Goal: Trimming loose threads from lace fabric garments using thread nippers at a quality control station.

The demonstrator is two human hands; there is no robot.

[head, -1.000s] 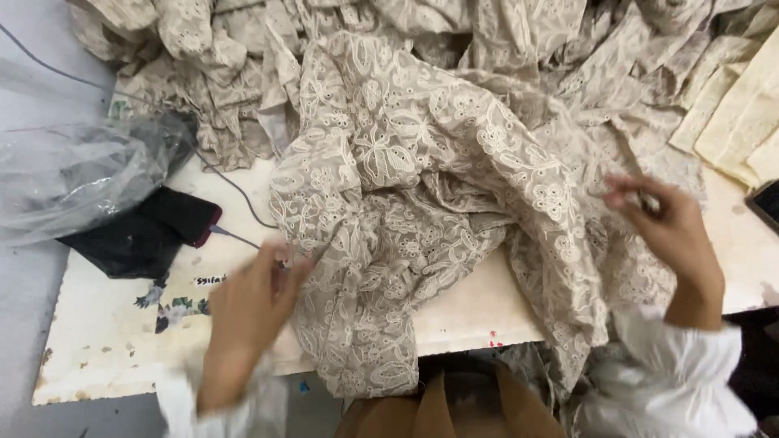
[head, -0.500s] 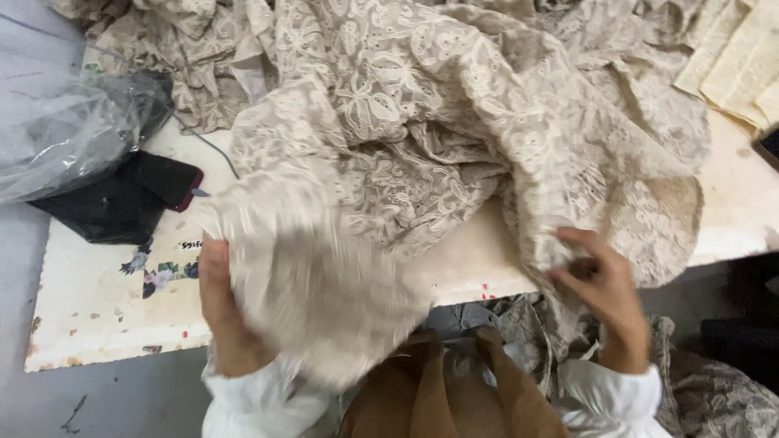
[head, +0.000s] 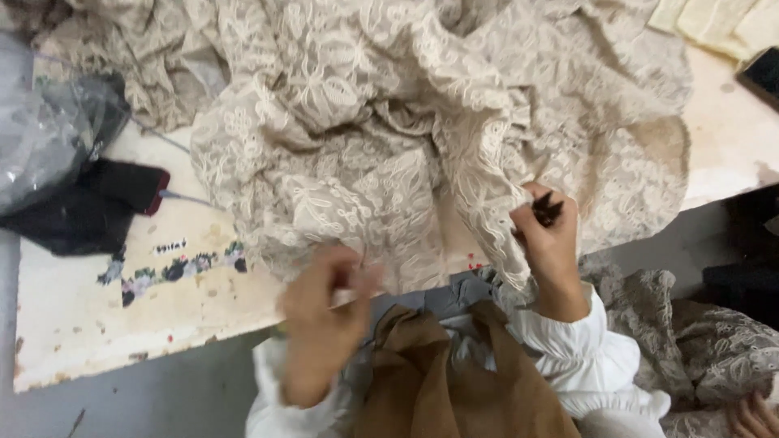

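the beige floral lace fabric (head: 389, 138) lay bunched in a big heap over most of the worn white table (head: 89, 324), covering its far edge and middle and spilling over the near edge at the right. the right hand (head: 550, 239) sat at the near edge of the table, fingers closed on a fold of the lace, pinching it together with a small dark tool (head: 545, 209); what kind of tool couldn't be told. the left hand (head: 324, 312) was blurred, just below the near edge, fingers curled narrow and touching the lace hem that hung there; a firm hold couldn't be told. both wrists wore white puffy sleeves (head: 600, 349), with a brown cloth garment (head: 454, 381) between them below the table edge.

toward the left edge of the table a crumpled clear plastic bag (head: 49, 138) sat partly on black cloth (head: 57, 219), and a dark phone with a red rim (head: 130, 185) lay beside them, a thin grey cable (head: 182, 197) running from it under the lace. flaked dark paint spots (head: 174, 268) marked the bare tabletop near the left hand. pale yellow cloth strips (head: 722, 23) lay at the far right corner, with a black flat object (head: 764, 75) at the right edge. more lace (head: 714, 349) was piled below the table on the right.
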